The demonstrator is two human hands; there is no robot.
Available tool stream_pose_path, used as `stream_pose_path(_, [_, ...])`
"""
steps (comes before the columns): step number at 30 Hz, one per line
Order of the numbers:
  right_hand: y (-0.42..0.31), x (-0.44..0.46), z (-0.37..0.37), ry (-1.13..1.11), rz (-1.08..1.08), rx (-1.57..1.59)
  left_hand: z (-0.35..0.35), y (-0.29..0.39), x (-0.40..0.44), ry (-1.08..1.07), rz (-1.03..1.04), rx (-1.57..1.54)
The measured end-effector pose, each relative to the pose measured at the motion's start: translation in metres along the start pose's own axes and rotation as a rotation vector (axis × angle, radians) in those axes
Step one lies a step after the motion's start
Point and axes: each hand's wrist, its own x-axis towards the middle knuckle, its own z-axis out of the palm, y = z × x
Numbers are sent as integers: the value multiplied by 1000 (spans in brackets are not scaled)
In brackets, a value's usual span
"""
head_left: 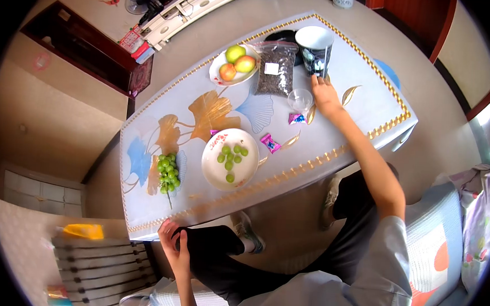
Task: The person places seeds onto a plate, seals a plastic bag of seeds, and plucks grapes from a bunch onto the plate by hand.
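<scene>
Two bare hands are in view, and the right hand [326, 97] is stretched across the table [371, 76] with its fingertips at the foot of a dark patterned cup [312, 58]. Its fingers point away from the body, not wrapped around the cup's wall; whether they have closed on anything at its base I cannot tell. The cup stands upright just beyond those fingertips, its pale inside showing, with a slim grey upright strip [326, 62] along its right side. The left hand [174, 248] is well apart from the cup, by the table's near left corner and beside a dark-trousered knee [215, 241]; its thumb and fingers stand apart, with nothing visible between them.

Just left of the right hand sits a small clear cup [300, 101], with a wrapped sweet [297, 118] below it. Farther left, near the patterned cup, lies a clear bag [277, 71] of dark grains, a black object [281, 36] showing behind it. Next comes a fruit plate [215, 75] bearing three round fruits. Nearer the body, a second purple-wrapped sweet [270, 143] lies beside a white dish [209, 165] of loose green grapes [229, 166]. Left of that dish, a bunch of green grapes [168, 174] rests on the table, stem toward the near edge.
</scene>
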Motion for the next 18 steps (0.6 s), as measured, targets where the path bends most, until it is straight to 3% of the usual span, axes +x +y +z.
stream_pose_path(1, [2, -1, -4, 24, -22, 24, -2, -11, -1, 30, 38, 30])
stream_pose_path(3, [0, -8, -16, -83, 4, 358, -7, -42, -3, 104, 61, 35])
stream_pose_path(5, [-14, -15, -38, 70, 10, 606, -8, -58, -3, 176, 86, 60])
stream_pose_path(7, [-24, -2, -76, 101, 137, 684, -3, -45, -1, 238, 183, 226])
stream_pose_path(9, [-21, 31, -107, 369, 67, 711, -2, -33, 4, 242, 237, 343])
stream_pose_path(11, [-7, 84, -138, 348, 50, 643, 0, -39, 10, 266, 215, 391])
stream_pose_path(15, [6, 208, -137, 32, -45, 687, 1, -40, 20, 335, 89, 314])
stream_pose_path(18, [6, 265, -117, -295, -186, 320, 1, -42, 21, 355, 33, 300])
